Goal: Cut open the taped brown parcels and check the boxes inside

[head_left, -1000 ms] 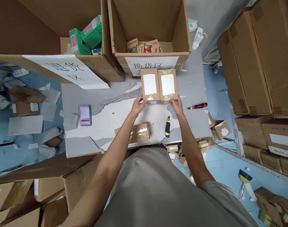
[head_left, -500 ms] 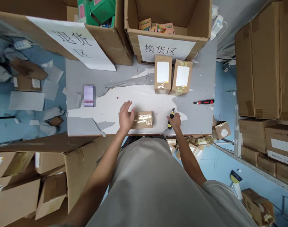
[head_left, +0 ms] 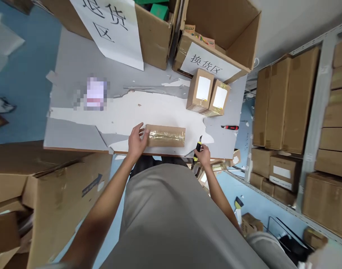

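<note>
I grip the yellow-black knife [head_left: 198, 147] in my right hand [head_left: 203, 154]; my left hand [head_left: 137, 142] sits open at the long box [head_left: 168, 136].

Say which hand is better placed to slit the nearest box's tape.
Probably the right hand: it holds the black-and-yellow utility knife, blade out; the left hand is at the taped cardboard box.

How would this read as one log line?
left hand: at taped carton | right hand: holding black-yellow utility knife | red-black utility knife: on tabletop
</note>
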`<state>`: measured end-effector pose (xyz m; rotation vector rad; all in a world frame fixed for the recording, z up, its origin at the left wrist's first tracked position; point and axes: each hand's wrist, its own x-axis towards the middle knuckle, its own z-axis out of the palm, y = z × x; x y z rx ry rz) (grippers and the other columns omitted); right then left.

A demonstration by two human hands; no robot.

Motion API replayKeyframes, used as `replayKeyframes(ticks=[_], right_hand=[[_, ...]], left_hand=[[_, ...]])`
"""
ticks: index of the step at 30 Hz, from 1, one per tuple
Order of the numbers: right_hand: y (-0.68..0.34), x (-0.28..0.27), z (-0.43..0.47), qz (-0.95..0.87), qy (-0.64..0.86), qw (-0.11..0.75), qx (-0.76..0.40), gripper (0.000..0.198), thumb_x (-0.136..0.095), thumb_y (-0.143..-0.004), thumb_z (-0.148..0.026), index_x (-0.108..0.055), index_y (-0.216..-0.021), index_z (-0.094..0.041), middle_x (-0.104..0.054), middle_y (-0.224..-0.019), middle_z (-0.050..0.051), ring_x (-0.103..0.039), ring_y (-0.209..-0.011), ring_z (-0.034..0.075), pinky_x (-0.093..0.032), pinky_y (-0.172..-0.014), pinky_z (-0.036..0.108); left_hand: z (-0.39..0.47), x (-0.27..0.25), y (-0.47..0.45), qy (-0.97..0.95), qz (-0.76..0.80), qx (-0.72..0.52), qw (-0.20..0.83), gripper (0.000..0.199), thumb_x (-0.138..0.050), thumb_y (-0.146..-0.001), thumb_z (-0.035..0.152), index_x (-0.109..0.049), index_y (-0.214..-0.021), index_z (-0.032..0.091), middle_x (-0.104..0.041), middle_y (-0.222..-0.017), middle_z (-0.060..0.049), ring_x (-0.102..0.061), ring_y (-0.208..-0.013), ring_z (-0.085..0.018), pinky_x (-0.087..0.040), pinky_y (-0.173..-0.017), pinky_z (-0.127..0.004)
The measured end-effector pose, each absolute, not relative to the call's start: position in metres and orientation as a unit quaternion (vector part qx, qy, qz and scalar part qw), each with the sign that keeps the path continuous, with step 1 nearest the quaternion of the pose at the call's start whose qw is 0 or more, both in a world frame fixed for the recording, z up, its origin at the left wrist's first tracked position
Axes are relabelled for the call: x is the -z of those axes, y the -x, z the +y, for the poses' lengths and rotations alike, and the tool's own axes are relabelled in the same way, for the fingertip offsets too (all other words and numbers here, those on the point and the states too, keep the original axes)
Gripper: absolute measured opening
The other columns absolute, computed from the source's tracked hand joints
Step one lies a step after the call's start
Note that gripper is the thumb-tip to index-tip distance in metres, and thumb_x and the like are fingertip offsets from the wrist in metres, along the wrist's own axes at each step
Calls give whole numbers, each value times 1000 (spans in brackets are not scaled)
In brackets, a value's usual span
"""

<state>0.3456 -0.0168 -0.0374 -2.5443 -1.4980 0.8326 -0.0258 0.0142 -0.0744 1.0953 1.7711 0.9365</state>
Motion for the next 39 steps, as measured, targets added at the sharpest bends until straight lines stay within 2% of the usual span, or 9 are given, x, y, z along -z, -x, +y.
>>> replayKeyframes(ticks=[4, 10, 14, 18, 25, 29, 32, 35, 39], right_hand=[[-343, -20, -50, -495, 834, 10, -244, 51, -74, -79, -40, -79, -125, -20, -81, -115, 14, -79, -93, 33, -65, -90, 44], [-316, -76, -70, -530, 821, 3, -212, 42, -74, -78, -42, -80, -118, -27, -81, -110, 11, -80, -93, 35, -67, -93, 51], [-285, -49, -33, -503, 832, 27, -233, 35, -69, -76, -43, -75, -106, -25, -81, -112, 12, -78, -95, 34, -64, -100, 52], [-259, 0, 7, -476, 836, 54, -269, 27, -53, -95, -51, -63, -103, -26, -80, -103, 12, -78, -103, 32, -64, -97, 45], [-229, 33, 14, -473, 820, 97, -307, 40, -45, -105, -70, -51, -100, -30, -72, -94, 4, -73, -102, 27, -62, -93, 39], [-207, 41, 16, -476, 809, 120, -324, 36, -40, -106, -65, -49, -99, -31, -71, -95, 5, -73, -99, 27, -61, -95, 39], [-193, 41, 20, -497, 793, 103, -336, 34, -37, -106, -59, -53, -102, -30, -73, -95, 7, -74, -94, 29, -62, -96, 43], [-187, 27, 24, -549, 776, 101, -294, 42, -36, -109, -58, -62, -115, -26, -79, -112, 14, -76, -107, 33, -60, -105, 49], [-179, -4, 34, -621, 719, 105, -294, 51, -40, -115, -57, -65, -148, -26, -79, -140, 15, -74, -129, 36, -57, -116, 51]], left_hand=[[15, 87, 21, -432, 682, -393, 440, 62, -63, -105, 57, -67, -153, 19, -70, -152, -20, -75, -133, -36, -66, -114, -53], [26, 98, 31, -450, 634, -411, 476, 57, -66, -102, 52, -68, -150, 21, -69, -153, -18, -74, -135, -35, -65, -117, -51], [18, 97, 34, -430, 622, -425, 497, 56, -67, -102, 50, -67, -150, 22, -66, -157, -17, -73, -137, -33, -64, -118, -49], [-4, 90, 26, -396, 644, -414, 507, 51, -68, -104, 47, -69, -149, 23, -67, -154, -17, -73, -137, -34, -64, -117, -48], [-19, 79, 34, -395, 648, -391, 521, 59, -70, -105, 47, -65, -158, 24, -66, -160, -18, -67, -148, -38, -56, -127, -53], [-5, 80, 59, -391, 665, -397, 498, 61, -70, -106, 47, -64, -162, 24, -64, -165, -17, -67, -150, -38, -52, -130, -53], [6, 81, 79, -368, 673, -401, 501, 63, -72, -105, 41, -59, -164, 22, -65, -163, -18, -66, -150, -36, -54, -129, -53], [12, 80, 94, -366, 659, -410, 513, 63, -74, -102, 36, -58, -161, 23, -67, -159, -17, -69, -144, -34, -61, -120, -49], [14, 78, 109, -420, 633, -395, 516, 38, -72, -101, 35, -74, -137, 23, -67, -148, -14, -71, -133, -30, -67, -109, -43]])
